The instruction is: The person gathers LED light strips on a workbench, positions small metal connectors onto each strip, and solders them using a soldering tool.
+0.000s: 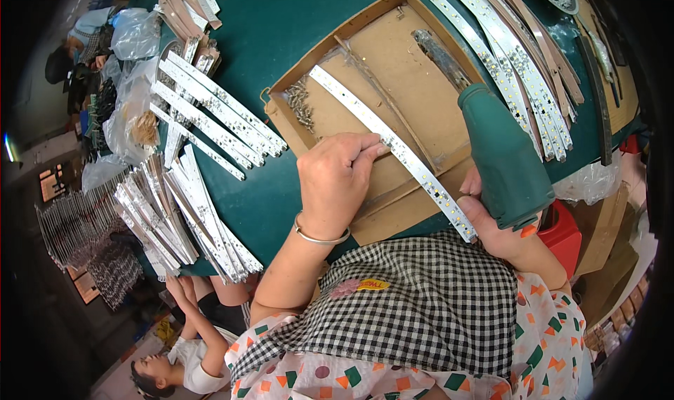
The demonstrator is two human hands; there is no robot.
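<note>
My left hand pinches a long, slightly curved white LED strip board near its middle, between thumb and forefinger. The board runs slantwise over a shallow cardboard tray, its lower end close to the apron. At that lower end is my right hand, its thumb against the board's edge and its fingers curled and mostly hidden. A dark green, tapering tool body covers much of this hand; its dark tip points over the tray. Whether the right hand also touches the tool is hidden.
Small screws lie in a corner of the cardboard tray. White LED boards are laid out at left, with stacked boards nearer. More boards lie at right, beside a red container. Other people sit at left.
</note>
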